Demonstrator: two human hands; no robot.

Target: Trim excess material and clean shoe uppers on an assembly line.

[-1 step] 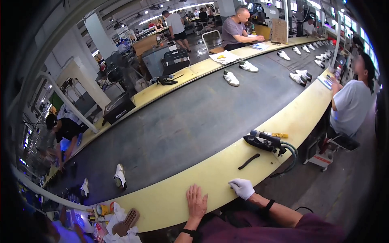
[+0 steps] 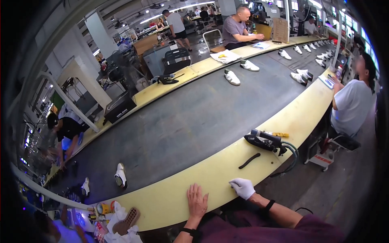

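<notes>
My left hand (image 2: 197, 201), bare, lies palm down on the pale yellow bench (image 2: 170, 202) with its fingers stretched out. To its right, my right hand (image 2: 242, 188) wears a white glove and rests at the bench's near edge. Its fingers are curled in, and nothing shows in them. Beyond that hand, a thin black curved strip (image 2: 249, 160) lies on the bench. A black steam iron (image 2: 263, 142) with grey hoses sits farther right, beside a dark cylinder and a small yellow tool (image 2: 281, 134). Neither hand touches these.
A dark conveyor belt (image 2: 178, 117) runs past the bench. White shoes (image 2: 120, 175) stand on it at left, with several more at far right. A brown shoe sole (image 2: 126, 222) and white paper lie at lower left. A person (image 2: 351, 101) sits at right; others work across the belt.
</notes>
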